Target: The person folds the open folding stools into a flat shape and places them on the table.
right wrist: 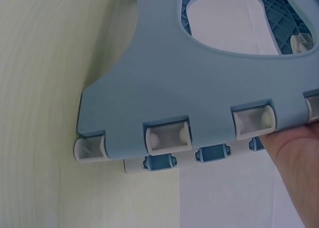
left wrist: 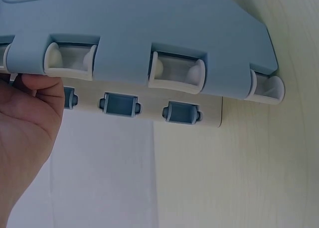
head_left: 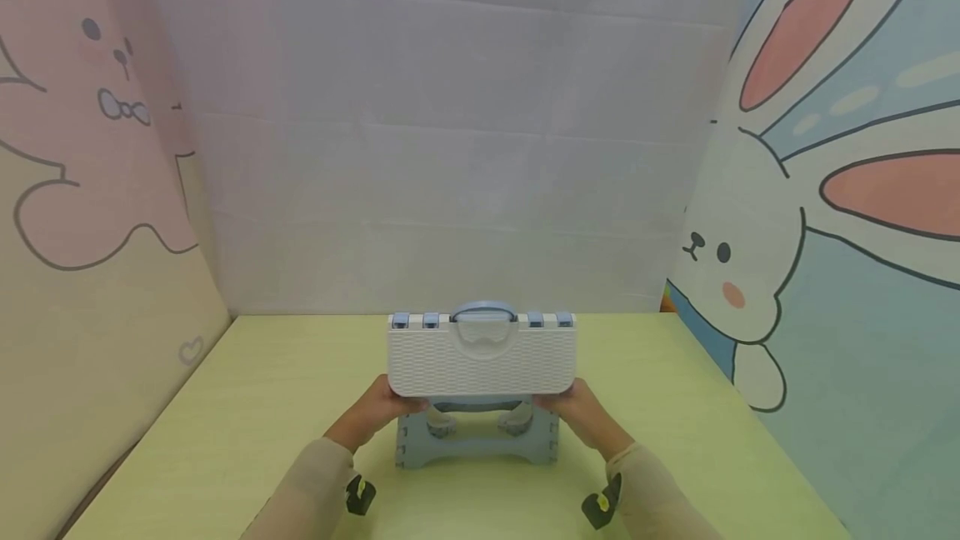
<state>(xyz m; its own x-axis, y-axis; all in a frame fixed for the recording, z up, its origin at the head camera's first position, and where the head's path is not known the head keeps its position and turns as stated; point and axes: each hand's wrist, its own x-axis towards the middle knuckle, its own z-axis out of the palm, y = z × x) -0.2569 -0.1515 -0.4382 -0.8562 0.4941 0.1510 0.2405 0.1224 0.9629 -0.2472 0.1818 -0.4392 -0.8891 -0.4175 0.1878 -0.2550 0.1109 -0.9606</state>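
A folding step stool (head_left: 482,357) with a white, basket-textured top and pale blue leg panels (head_left: 477,447) is in the middle of the head view. Its top is tilted, so that the white face shows above the near blue panel, and a blue carry handle (head_left: 483,307) arches at the upper edge. My left hand (head_left: 371,413) grips the lower left corner, and my right hand (head_left: 581,417) holds the lower right one. In the left wrist view the fingers (left wrist: 42,86) curl in by the white hinges; other fingertips are hidden. Whether the stool's feet touch the table cannot be told.
Beneath the stool lies a pale yellow-green table (head_left: 300,357). A plain white sheet (head_left: 450,148) hangs behind it. Cartoon-printed panels stand on the left (head_left: 97,215) and on the right (head_left: 862,340).
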